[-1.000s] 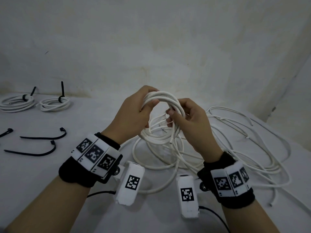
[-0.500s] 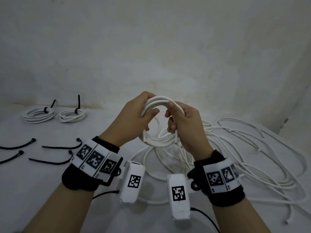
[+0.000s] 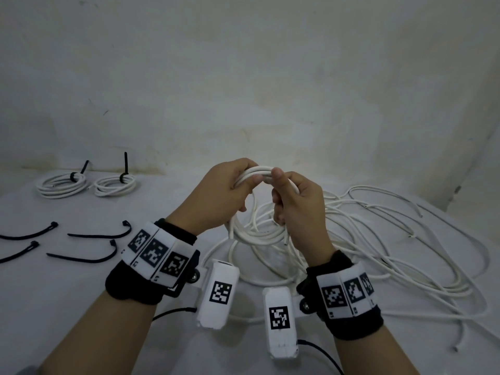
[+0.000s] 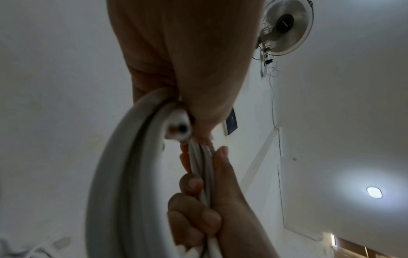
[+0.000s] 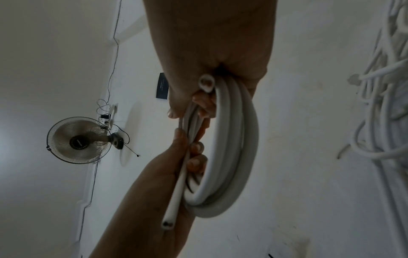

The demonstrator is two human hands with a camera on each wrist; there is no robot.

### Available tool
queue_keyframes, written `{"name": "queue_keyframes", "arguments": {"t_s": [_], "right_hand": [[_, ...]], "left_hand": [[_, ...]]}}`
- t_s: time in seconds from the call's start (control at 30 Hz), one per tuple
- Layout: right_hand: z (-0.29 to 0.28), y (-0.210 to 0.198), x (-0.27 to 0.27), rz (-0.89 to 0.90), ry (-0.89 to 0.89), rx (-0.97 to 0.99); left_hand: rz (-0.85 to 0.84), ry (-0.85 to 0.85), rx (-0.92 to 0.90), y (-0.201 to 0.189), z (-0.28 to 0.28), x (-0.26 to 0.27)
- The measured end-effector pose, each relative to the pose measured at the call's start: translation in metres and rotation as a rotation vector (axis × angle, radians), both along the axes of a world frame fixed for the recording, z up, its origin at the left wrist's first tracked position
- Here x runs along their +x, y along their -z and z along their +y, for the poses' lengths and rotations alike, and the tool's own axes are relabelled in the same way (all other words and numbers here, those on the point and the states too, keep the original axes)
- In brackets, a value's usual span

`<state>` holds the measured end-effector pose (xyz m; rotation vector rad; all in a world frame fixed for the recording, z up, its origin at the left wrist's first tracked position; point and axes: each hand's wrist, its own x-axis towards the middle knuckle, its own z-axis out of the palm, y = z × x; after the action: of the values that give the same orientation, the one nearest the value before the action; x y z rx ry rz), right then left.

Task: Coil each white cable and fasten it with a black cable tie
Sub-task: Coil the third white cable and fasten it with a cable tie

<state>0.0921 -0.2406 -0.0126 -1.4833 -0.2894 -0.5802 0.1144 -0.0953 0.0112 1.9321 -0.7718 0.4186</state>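
- The left hand (image 3: 216, 196) and the right hand (image 3: 297, 204) are raised together above the middle of the desk (image 3: 67, 307), and both grip the same coil of white cable (image 3: 257, 234).
- The left fingers and thumb clamp the top of the coil so that the turns stay stacked.
- The right hand closes round the adjacent side of the coil. One cut cable end (image 5: 206, 83) shows at this hand and another (image 5: 167, 225) lies along the left palm, so the winding appears complete.
- Four loose black ties (image 3: 86, 257) lie near the left edge of the desk, within reach of the left hand for fastening.
- Two finished coils (image 3: 89, 182), each tied, lie at the far left corner, away from the work.
- A loose heap of uncoiled cable (image 3: 392, 253) covers the right side of the desk.
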Motion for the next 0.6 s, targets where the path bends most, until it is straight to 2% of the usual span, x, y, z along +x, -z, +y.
{"name": "queue_keyframes", "arguments": {"t_s": [0.17, 0.33, 0.47, 0.53, 0.6], "right_hand": [[-0.002, 0.001, -0.002, -0.007, 0.017, -0.021], [-0.003, 0.000, -0.007, -0.002, -0.006, -0.006], [0.003, 0.000, -0.010, 0.258, -0.179, 0.124], [0.004, 0.000, -0.009, 0.386, -0.314, 0.221], [0.005, 0.003, -0.008, 0.455, -0.364, 0.262]], "left_hand": [[-0.109, -0.010, 0.106, -0.001, -0.002, -0.004], [-0.141, 0.026, 0.127, -0.005, -0.001, -0.008], [-0.188, -0.028, 0.068, 0.000, 0.003, -0.007], [-0.143, -0.042, 0.042, 0.006, 0.006, -0.007], [-0.066, -0.033, 0.005, 0.013, 0.008, -0.010]]}}
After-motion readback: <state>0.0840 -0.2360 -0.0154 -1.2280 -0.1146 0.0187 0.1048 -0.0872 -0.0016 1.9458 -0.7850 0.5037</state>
